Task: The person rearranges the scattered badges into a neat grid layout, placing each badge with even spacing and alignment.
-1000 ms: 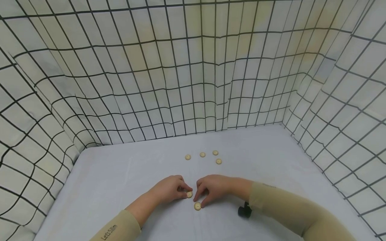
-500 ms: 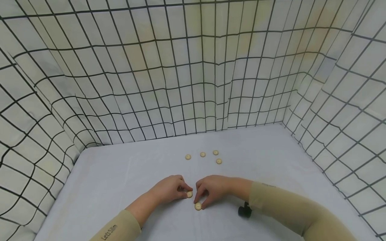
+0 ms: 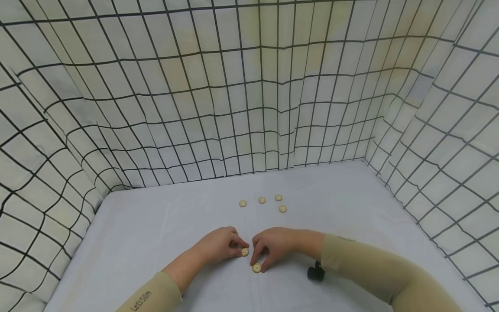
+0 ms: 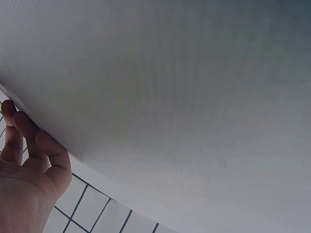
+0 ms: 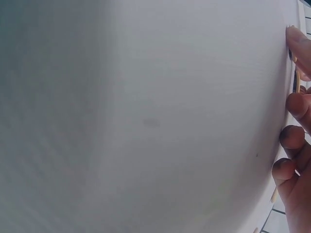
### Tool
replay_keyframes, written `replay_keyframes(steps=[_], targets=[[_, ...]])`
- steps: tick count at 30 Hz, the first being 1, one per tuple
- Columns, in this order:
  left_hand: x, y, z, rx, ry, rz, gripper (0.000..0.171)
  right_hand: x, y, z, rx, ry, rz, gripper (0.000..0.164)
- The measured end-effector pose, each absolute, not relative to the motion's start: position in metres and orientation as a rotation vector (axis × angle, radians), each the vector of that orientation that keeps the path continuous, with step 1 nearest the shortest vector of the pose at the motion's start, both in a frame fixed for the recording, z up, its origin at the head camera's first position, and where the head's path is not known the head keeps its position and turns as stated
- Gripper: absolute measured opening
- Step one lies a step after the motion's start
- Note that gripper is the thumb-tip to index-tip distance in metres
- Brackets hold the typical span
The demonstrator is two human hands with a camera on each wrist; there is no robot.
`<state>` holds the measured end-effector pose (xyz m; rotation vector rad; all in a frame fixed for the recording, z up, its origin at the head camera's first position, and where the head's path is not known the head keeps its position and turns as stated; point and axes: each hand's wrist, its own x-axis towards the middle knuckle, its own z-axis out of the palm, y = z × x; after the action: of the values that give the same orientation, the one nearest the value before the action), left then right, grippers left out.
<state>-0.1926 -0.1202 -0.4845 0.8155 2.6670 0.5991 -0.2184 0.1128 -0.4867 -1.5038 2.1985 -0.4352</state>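
Observation:
Two round, pale wooden buttons lie on the white tabletop near the person's hands in the head view. The left hand (image 3: 220,245) pinches the farther button (image 3: 244,251) between thumb and index finger at its left side. Just to the right and nearer the body, the right hand (image 3: 274,245) has its thumb and index finger on either edge of the second button (image 3: 256,268). Curled fingers of the left hand (image 4: 34,165) show against the table in the left wrist view, its button hidden. At the right edge of the right wrist view, fingers of the right hand (image 5: 296,141) touch the surface.
Several more wooden buttons, among them one at the left (image 3: 243,203) and one nearest the right hand (image 3: 283,209), lie farther back. A white cloth wall with black grid lines (image 3: 218,108) encloses the table (image 3: 156,225). A small black device (image 3: 316,273) hangs under the right wrist.
The right hand and its button have shifted very slightly toward the body and to the right. The left hand and the buttons at the back stay where they were.

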Motion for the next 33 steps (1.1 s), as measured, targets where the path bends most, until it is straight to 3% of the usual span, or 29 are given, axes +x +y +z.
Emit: replay_keyframes(steps=[33], targets=[[-0.192, -0.12, -0.482, 0.823, 2.655, 0.619, 0.021, -0.228, 0.125, -0.49, -1.305, 2.241, -0.548, 0.022]])
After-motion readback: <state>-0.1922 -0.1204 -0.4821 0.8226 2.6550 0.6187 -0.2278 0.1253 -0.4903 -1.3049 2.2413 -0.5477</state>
